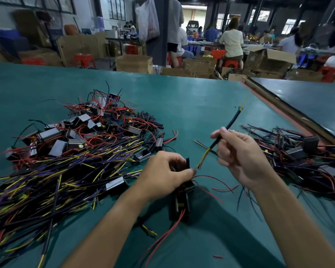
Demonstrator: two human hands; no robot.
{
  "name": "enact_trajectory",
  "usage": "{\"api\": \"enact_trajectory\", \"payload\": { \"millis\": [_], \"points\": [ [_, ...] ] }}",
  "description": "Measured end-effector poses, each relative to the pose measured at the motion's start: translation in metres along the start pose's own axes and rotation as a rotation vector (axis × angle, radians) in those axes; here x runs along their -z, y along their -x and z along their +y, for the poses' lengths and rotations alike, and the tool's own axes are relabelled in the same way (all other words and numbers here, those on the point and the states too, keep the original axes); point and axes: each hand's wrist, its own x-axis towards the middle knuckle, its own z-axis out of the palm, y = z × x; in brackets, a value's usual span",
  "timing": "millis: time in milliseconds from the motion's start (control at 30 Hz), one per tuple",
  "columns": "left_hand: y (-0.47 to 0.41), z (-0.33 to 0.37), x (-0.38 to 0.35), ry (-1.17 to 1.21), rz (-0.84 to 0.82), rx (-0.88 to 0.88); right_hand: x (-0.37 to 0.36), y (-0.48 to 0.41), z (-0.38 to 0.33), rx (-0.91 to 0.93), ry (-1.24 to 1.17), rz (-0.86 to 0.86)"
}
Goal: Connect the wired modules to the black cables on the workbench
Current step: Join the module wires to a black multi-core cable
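My left hand (165, 174) grips a black wired module (180, 202) just above the green workbench (191, 105); red wires trail from the module toward me. My right hand (240, 155) pinches a black cable (227, 125) that slants up and away, its far tip bare. The cable's near end splits into yellow and dark strands (202, 158) that reach toward my left fingertips. Between the two hands lies a small gap.
A big heap of black cables with yellow and purple ends (52, 176) fills the left. Behind it lies a pile of silver and black modules with red wires (81, 128). Another wired heap (298, 157) sits at right. Cardboard boxes and seated people are beyond the bench.
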Motion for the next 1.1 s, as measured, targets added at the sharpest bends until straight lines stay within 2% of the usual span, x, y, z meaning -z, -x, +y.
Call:
{"api": "enact_trajectory", "payload": {
  "millis": [300,433,633,833,967,1100],
  "points": [
    [0.002,0.009,0.002,0.336,-0.045,0.026,0.003,-0.003,0.003,-0.044,-0.015,0.034],
    [0.002,0.009,0.003,0.371,-0.019,0.014,0.005,-0.004,0.005,-0.07,-0.006,0.027],
    [0.002,0.009,0.003,0.394,-0.012,0.021,0.003,-0.003,0.017,-0.063,0.319,-0.053],
    [0.003,0.01,0.004,0.397,-0.029,0.025,0.004,-0.003,0.017,-0.078,0.348,-0.076],
    [0.004,0.012,0.004,0.376,-0.004,0.025,0.002,-0.004,0.017,-0.041,0.35,0.013],
    [0.003,0.013,0.004,0.364,0.012,0.037,0.006,-0.01,0.023,0.072,0.36,0.153]
  ]
}}
